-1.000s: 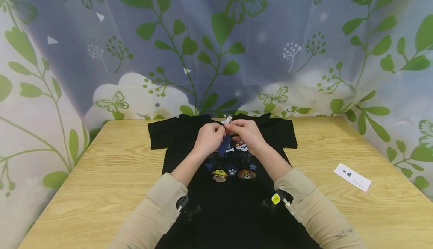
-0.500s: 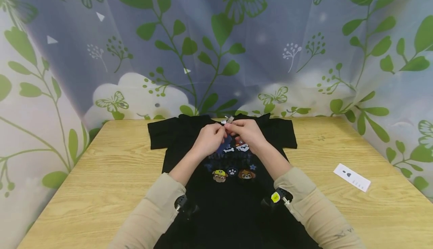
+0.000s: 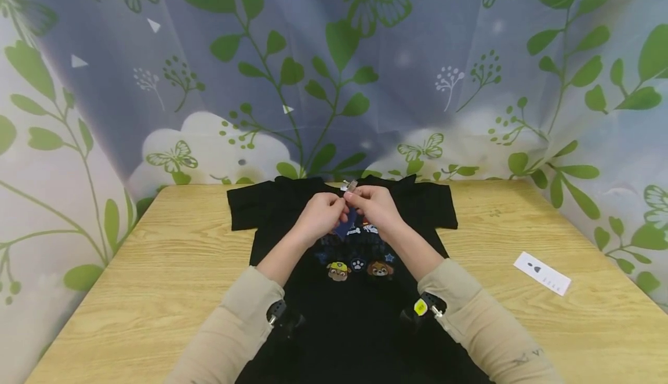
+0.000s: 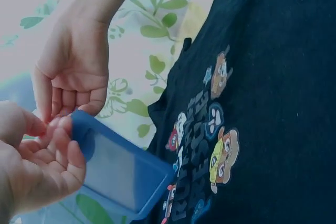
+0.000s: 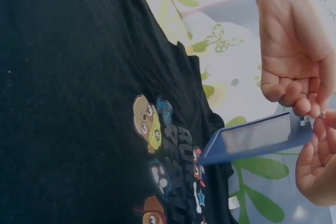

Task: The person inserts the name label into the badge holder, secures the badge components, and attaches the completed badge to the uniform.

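Observation:
Both hands meet above the chest of a black T-shirt [image 3: 344,326] that lies spread out with cartoon dog prints. A blue badge holder [image 4: 118,166] with a clear window hangs from the fingertips. My left hand [image 3: 320,216] pinches at the holder's top end. Opposite it, my right hand [image 3: 377,207] pinches a small clip [image 3: 352,185], which sticks up above the thumb. In the right wrist view, the holder [image 5: 257,137] hangs tilted over the printed lettering, with a bit of metal at its top. Fingers hide most of the join between clip and holder.
The shirt lies on a wooden table [image 3: 156,256]. To the right is a white card [image 3: 543,274] with dark marks. A leaf-patterned curtain [image 3: 334,82] closes off the back and sides of the table.
The badge holder has turned a little under the fingers, and the clip has tilted. Both hands stay nearly in place, with the right shifting slightly left.

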`<action>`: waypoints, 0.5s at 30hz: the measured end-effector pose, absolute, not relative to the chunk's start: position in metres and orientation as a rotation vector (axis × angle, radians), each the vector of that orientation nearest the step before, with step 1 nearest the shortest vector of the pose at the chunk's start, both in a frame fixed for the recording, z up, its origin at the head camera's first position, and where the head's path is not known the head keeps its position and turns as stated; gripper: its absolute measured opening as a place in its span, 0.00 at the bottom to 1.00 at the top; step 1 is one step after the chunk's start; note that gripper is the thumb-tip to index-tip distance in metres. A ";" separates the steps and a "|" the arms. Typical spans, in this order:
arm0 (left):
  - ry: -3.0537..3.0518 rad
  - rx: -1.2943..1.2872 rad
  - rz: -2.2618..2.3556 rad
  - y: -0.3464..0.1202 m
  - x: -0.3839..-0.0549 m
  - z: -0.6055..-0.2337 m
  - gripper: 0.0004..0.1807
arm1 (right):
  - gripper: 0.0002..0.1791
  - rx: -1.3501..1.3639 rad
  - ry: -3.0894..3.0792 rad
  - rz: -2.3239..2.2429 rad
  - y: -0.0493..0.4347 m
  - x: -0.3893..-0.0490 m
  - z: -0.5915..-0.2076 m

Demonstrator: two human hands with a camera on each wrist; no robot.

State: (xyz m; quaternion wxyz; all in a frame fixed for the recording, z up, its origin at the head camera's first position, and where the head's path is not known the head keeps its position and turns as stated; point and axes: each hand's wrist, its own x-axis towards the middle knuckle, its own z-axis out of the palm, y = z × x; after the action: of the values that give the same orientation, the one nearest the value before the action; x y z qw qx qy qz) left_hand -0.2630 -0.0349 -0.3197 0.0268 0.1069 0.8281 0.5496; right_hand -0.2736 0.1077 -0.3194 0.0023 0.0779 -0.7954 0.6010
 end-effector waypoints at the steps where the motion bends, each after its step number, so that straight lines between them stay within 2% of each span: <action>1: 2.543 0.332 1.728 -0.035 -0.263 -0.319 0.16 | 0.11 0.253 -2.494 1.882 0.108 -0.274 -0.319; 15: 2.568 0.347 1.829 -0.031 -0.261 -0.325 0.14 | 0.12 0.215 -2.537 1.834 0.112 -0.272 -0.317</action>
State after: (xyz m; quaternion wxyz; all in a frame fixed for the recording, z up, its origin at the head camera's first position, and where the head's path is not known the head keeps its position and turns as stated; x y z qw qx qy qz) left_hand -0.2611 -0.0306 -0.3252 -0.0153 0.1094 0.8095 0.5766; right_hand -0.2719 0.1116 -0.3167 0.0019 0.0686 -0.8084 0.5846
